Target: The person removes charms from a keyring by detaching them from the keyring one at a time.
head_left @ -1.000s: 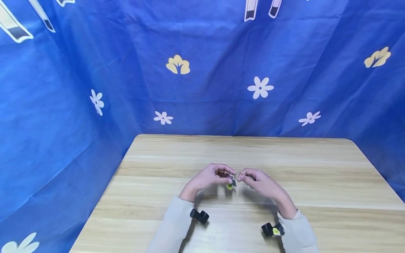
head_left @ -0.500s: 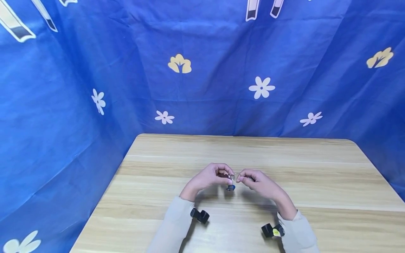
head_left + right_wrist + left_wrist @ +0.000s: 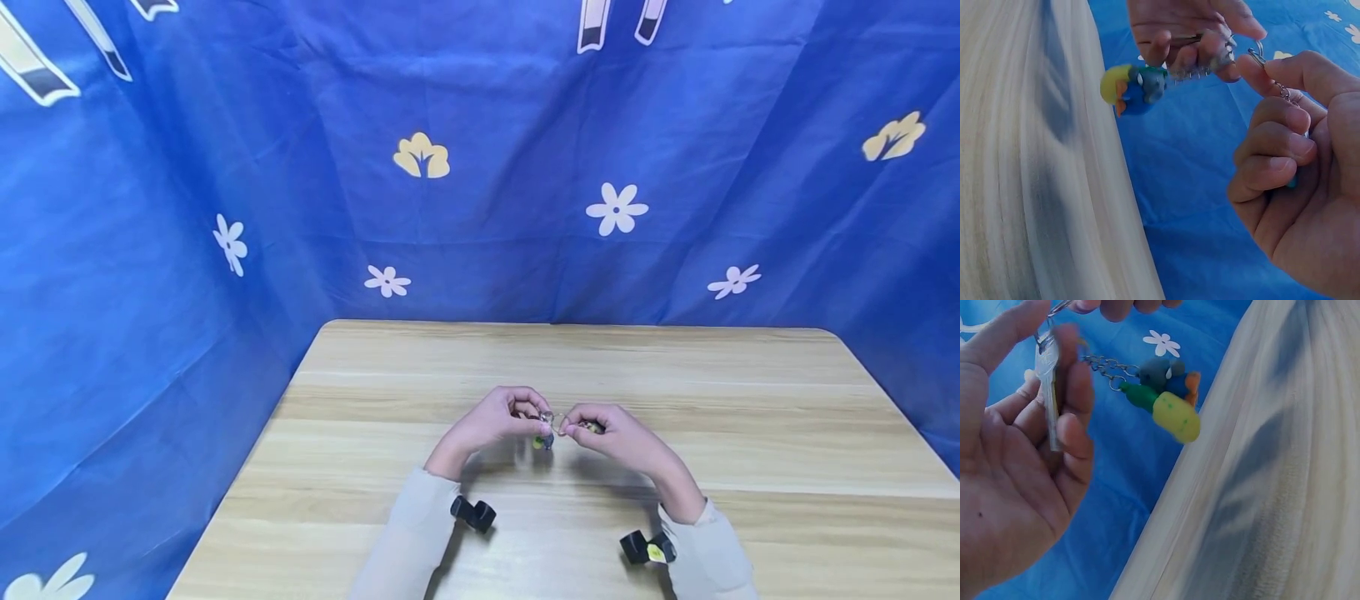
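Observation:
Above the table, my left hand (image 3: 495, 423) and right hand (image 3: 618, 433) meet at a metal key ring (image 3: 1259, 50). My left thumb and fingers pinch near the top of a silver key (image 3: 1050, 400), which hangs along the palm in the left wrist view. Off short chains on that side dangle a yellow charm with a green top (image 3: 1175, 417) and a grey-and-blue figure charm (image 3: 1159, 374). With thumb and forefinger my right hand pinches the ring. A small chain (image 3: 1284, 91) runs from it into the curled fingers, where a turquoise bit (image 3: 1292, 182) peeks out; the rest is hidden.
A light wood table (image 3: 420, 358) lies under both hands. Behind it and to the sides hangs a blue cloth (image 3: 495, 250) with white flowers. Black wrist cameras (image 3: 474, 512) stick out inward from the sleeves.
Both hands stay in nearly the same place. The dangling charms swing and turn below the left hand. A small coloured piece now shows in the right hand's curled fingers.

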### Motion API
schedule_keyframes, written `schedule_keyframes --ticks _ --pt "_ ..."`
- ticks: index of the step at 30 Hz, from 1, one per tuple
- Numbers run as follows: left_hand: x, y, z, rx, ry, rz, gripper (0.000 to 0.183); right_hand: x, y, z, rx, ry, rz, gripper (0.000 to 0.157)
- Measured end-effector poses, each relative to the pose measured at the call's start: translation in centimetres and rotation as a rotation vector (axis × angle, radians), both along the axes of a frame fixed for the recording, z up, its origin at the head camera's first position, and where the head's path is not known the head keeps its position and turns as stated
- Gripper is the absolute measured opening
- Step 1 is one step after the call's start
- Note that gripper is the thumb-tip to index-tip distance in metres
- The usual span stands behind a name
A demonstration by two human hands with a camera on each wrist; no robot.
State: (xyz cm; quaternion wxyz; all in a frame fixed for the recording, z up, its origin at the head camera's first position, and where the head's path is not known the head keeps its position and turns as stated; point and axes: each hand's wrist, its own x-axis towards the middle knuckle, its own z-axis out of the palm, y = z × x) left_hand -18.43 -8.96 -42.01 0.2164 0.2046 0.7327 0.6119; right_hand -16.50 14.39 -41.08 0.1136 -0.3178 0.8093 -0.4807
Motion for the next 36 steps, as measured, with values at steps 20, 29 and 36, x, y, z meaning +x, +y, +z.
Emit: schedule_keyframes --ticks 20,29,36 --pt "0.01 0.18 -0.01 0.076 -0.035 -0.005 0.044 -0.28 0.18 -0.17 0.022 0.03 -0.032 0.016" --pt "0.11 0.15 -0.19 0.08 -0.052 -0.014 0.041 -0.44 0.48 -0.28 -0.026 0.014 -0.006 0.017" --pt "0.18 0.16 -0.01 0.072 -0.041 -0.029 0.037 -0.4 0.68 -0.06 -0.022 0.011 -0.025 0.016"
